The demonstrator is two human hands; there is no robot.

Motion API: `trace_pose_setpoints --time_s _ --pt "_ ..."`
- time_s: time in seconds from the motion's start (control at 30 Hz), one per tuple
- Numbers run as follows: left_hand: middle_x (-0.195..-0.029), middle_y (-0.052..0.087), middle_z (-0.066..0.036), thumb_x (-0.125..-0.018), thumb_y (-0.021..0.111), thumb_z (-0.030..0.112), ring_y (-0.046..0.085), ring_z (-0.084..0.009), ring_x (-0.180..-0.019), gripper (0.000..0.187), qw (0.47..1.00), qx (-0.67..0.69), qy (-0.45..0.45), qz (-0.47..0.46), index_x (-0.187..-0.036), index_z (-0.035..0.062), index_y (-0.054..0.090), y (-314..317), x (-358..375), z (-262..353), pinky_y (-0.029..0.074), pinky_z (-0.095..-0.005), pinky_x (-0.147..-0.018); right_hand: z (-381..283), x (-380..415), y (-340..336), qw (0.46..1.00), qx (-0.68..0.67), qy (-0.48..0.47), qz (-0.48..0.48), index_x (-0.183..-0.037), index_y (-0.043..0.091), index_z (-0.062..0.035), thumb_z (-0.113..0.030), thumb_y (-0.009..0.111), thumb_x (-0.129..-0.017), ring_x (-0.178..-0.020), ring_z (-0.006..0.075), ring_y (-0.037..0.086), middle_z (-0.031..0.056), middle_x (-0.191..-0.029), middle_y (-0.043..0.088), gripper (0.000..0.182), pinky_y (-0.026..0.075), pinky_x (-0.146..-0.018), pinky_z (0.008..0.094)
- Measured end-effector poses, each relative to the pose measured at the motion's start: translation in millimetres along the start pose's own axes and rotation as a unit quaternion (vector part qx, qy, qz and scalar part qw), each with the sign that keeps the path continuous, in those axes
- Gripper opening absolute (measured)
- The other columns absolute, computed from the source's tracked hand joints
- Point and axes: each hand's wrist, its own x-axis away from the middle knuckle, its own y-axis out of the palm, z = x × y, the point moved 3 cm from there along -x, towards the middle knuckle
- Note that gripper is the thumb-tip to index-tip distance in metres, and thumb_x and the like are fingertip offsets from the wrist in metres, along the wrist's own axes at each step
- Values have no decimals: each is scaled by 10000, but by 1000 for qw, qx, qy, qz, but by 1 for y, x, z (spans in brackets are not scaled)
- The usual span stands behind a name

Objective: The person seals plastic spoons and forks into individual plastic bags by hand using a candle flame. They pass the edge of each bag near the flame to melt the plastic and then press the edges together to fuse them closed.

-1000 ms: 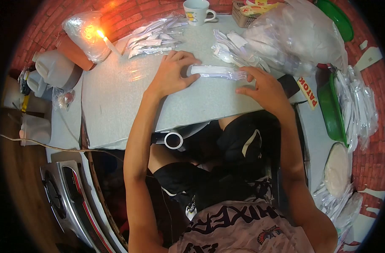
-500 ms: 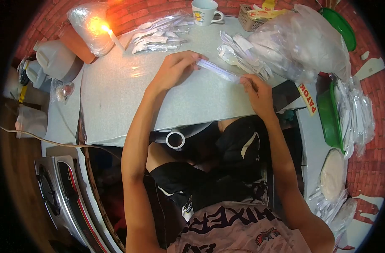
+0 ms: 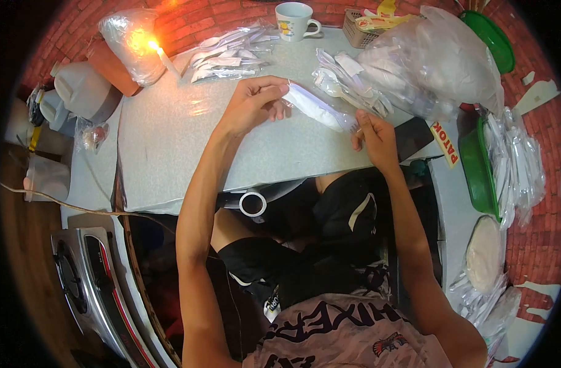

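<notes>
A clear-wrapped plastic cutlery packet (image 3: 317,109) is stretched between my two hands above the table (image 3: 170,147). Inside the film show a white strip and what looks like a fork, its tines towards the right end. My left hand (image 3: 256,104) pinches the packet's left end between thumb and fingers. At the other end, my right hand (image 3: 374,136) grips the film near the tines. Just beyond lies a pile of plastic spoons and wrapped cutlery (image 3: 348,83). Another pile of cutlery packets (image 3: 228,55) rests at the back, left of the mug (image 3: 296,21).
A lit candle (image 3: 165,61) burns at the back left, close to a plastic-wrapped bundle (image 3: 133,49). Large clear bags (image 3: 440,61) and a small basket (image 3: 357,30) stand back right. A green tray (image 3: 477,172) and a gas stove (image 3: 90,276) flank the table.
The packet has turned so its broad face shows more clearly, and its right end sits slightly lower. Both hands keep hold; my left fingers have shifted a little.
</notes>
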Motion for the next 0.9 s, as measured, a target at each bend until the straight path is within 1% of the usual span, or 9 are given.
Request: trace_pose_setpoints --time_s 0.17,0.23,0.33,0.37,0.43,0.47,0.53,0.63,0.9 --pt "-747 687 -94 -987 677 159 617 -130 -550 256 1000 -12 -2 21 -1093 -68 725 -7 -1 0 460 -251 -490 0 0 1 996 76 -56 3 -913 684 16 -293 569 -1071 -575 86 538 54 -645 616 366 421 -558 263" --pt "-716 680 -90 -987 676 167 612 -127 -542 253 999 -14 -5 31 -1075 -65 730 -9 -2 -2 463 -250 -488 -7 0 1 972 186 -140 37 -973 713 -6 -227 633 -1024 -659 108 574 71 -765 652 241 431 -597 267" --pt "-667 667 -84 -984 682 171 611 -128 -515 241 999 -19 -5 34 -1042 -57 733 -11 -2 -3 467 -247 -467 -17 3 7 973 167 -154 40 -1015 724 -34 -184 733 -936 -730 154 594 76 -888 673 170 466 -652 289" --pt "-652 662 -82 -982 687 177 613 -128 -506 240 999 -19 -11 29 -1026 -54 735 -12 -2 -3 466 -245 -458 -22 6 8 974 166 -152 40 -1015 724 -34 -184 733 -936 -730 154 594 76 -888 673 170 466 -652 289" --pt "-638 657 -80 -979 693 183 615 -129 -497 240 999 -21 -22 21 -1010 -51 737 -9 0 0 466 -243 -448 -37 10 14 957 234 -171 -13 -1045 719 -53 -207 838 -831 -776 189 606 62 -948 688 289 497 -710 307" --pt "-638 658 -80 -975 703 192 616 -130 -492 245 999 -29 -25 27 -1004 -48 740 -7 0 1 463 -241 -440 -39 10 14 958 232 -168 -11 -1045 719 -53 -207 838 -831 -776 189 606 62 -948 688 289 497 -710 307" --pt "-638 659 -81 -970 713 201 618 -131 -486 251 998 -36 -32 30 -999 -46 742 -4 1 1 461 -239 -431 -42 10 16 947 252 -194 -38 -1072 713 -60 -243 906 -736 -805 211 618 55 -968 694 428 516 -756 329" --pt "-646 666 -75 -957 737 221 617 -127 -489 264 998 -42 -36 39 -978 -43 746 -4 0 -1 462 -240 -439 -41 10 16 942 248 -219 -49 -1066 712 -51 -271 924 -702 -825 218 622 60 -992 696 476 517 -762 331" --pt "-632 653 -39 -951 739 181 589 -104 -486 210 992 -57 -33 108 -992 -25 728 -10 -2 -3 456 -230 -467 -30 7 14 932 272 -234 -51 -1136 713 -34 -157 862 -746 -815 233 620 83 -1006 702 436 521 -776 336"
